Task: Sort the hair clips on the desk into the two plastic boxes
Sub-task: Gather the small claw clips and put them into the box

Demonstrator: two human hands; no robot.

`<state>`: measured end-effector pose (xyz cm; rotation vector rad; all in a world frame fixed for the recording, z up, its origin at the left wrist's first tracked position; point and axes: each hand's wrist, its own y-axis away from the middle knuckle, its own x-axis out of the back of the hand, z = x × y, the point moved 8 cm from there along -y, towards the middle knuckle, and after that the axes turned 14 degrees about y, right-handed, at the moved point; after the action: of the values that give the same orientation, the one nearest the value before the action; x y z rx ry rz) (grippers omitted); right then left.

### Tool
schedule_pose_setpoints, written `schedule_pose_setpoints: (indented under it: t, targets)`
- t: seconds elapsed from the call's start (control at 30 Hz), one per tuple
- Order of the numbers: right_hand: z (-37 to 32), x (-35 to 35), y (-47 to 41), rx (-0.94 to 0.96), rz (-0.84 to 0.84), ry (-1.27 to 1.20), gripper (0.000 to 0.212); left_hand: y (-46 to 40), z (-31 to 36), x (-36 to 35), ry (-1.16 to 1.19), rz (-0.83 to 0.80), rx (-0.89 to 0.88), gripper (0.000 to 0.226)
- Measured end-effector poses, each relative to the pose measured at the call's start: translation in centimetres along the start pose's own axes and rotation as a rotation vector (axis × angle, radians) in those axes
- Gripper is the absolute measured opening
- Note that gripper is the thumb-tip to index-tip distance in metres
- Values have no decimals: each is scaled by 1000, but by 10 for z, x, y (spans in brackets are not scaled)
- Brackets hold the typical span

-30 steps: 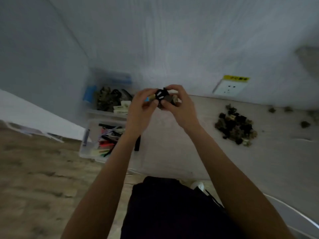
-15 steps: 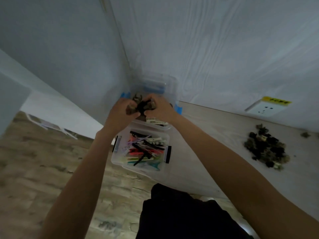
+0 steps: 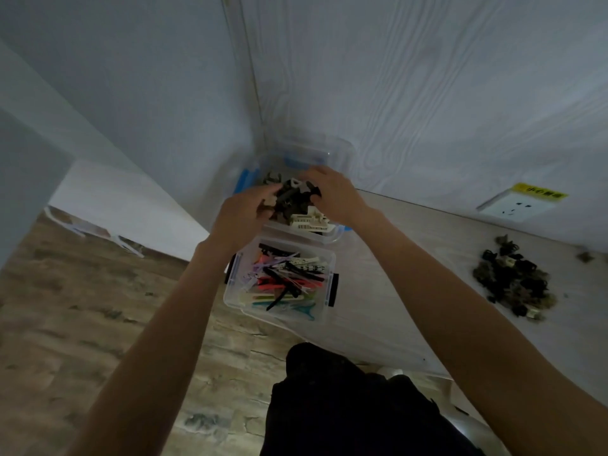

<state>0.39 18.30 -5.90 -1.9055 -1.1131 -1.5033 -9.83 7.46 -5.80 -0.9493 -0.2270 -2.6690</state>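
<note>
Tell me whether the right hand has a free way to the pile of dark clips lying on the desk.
Probably yes. The pile of dark clips lies in the open on the desk, nothing between it and the right hand. That hand is busy over the far box and would have to swing right.

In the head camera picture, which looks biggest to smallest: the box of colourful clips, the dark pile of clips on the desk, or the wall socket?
1. Box of colourful clips
2. Dark pile of clips, somewhat smaller
3. Wall socket, smallest

The socket is farther away, so its true size is unsure.
</note>
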Motion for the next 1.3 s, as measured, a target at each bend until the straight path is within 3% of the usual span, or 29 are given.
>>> schedule_pose_setpoints:
  t: [0.07, 0.17, 0.37, 0.5, 0.57, 0.67, 0.77, 0.87, 1.0, 1.1, 1.3]
  targets:
    - [2, 1, 4, -2, 26, -19, 43, -3, -3, 4, 22, 76, 23, 42]
    - [4, 6, 17, 3, 101, -63, 38, -6, -1, 6, -134, 102, 73, 29]
    - [42, 36, 106, -149, 304, -184, 29, -7, 56, -20, -181, 161, -111, 29]
    - [99, 33, 192, -374, 378, -197, 25, -12, 124, -88, 28, -5, -353, 24]
    - [141, 24, 240, -544, 378, -234, 25, -12, 155, -143, 145, -183, -391, 20]
    - [210, 0, 307, -808, 328, -266, 29, -10, 180, -222, 176, -424, -324, 33]
    - [265, -17, 358, -1026, 249, -178, 45, -14, 186, -294, 92, -611, -190, 67]
    - [297, -27, 381, -1075, 205, -194, 73, -21, 194, -349, -26, -656, -126, 98]
    - [320, -50, 375, -1074, 74, -195, 109, -33, 201, -397, -159, -724, -103, 121]
    - [321, -55, 364, -1082, 72, -157, 113, -34, 203, -413, -240, -738, -115, 123]
    - [302, -52, 361, -1127, 183, -207, 84, -11, 195, -410, -64, -563, -18, 85]
